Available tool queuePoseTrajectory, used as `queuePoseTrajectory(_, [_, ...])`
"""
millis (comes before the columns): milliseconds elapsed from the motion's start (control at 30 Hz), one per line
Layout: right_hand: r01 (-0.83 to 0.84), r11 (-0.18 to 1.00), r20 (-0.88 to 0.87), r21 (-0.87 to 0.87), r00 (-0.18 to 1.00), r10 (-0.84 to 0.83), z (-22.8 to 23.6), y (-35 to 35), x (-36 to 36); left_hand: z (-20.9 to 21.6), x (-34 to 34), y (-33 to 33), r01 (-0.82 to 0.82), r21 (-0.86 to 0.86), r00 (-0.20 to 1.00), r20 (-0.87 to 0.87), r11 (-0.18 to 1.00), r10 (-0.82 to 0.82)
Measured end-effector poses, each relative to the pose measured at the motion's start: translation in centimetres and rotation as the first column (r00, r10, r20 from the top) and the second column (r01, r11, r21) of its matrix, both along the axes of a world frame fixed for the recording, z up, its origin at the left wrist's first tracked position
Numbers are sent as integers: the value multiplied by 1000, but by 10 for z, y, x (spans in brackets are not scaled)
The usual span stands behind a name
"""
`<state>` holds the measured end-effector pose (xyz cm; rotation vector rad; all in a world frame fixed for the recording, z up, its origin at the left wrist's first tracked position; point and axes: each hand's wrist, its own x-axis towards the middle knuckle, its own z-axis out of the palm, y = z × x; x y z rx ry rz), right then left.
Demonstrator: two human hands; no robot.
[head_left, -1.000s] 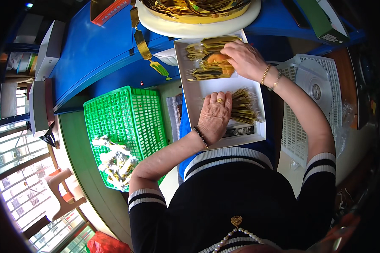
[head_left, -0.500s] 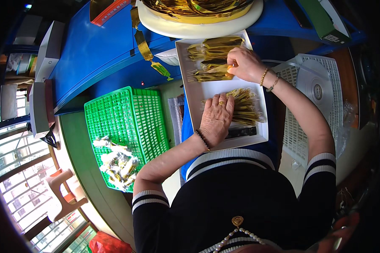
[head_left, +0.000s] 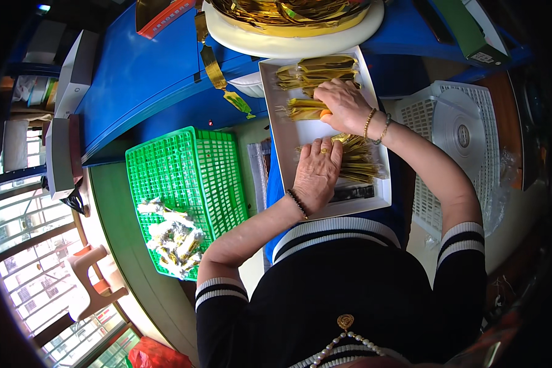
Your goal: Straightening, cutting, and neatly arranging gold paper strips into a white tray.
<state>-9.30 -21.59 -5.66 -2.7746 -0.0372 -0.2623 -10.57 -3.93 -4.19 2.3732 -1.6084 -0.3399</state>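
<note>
A white rectangular tray (head_left: 286,138) lies in front of me on a blue work surface. Gold foil wrappers (head_left: 316,69) are stacked at its far end, and a fan of gold strips (head_left: 359,162) lies near its middle. My left hand (head_left: 317,175) rests flat on the tray, fingers spread beside the strips. My right hand (head_left: 345,105) is further up the tray, curled around a small orange piece at a gold bundle (head_left: 303,110).
A green plastic basket (head_left: 184,178) to my left holds several white wrapped pieces (head_left: 172,236). A round white platter with a gold foil heap (head_left: 288,24) stands beyond the tray. A white slatted basket (head_left: 454,135) is on my right. A stool (head_left: 92,285) stands at lower left.
My right hand has drawn back from the far stack toward the tray's middle. My left hand has barely shifted on the strips.
</note>
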Motion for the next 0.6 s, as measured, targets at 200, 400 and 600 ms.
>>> queuePoseTrajectory(200, [6, 1000, -439, -20, 898, -14, 23, 6, 5, -2, -1, 4, -1, -24, 1000, -2, 1000, 1])
queuePoseTrajectory(400, [-220, 968, -355, 121, 901, 249, 22, -9, -16, -1, -1, 11, -13, -26, 1000, 5, 1000, 14])
queuePoseTrajectory(600, [-215, 948, -492, 237, 814, 308, 27, -12, -33, 6, -4, 16, -23, -209, 999, 40, 978, 32])
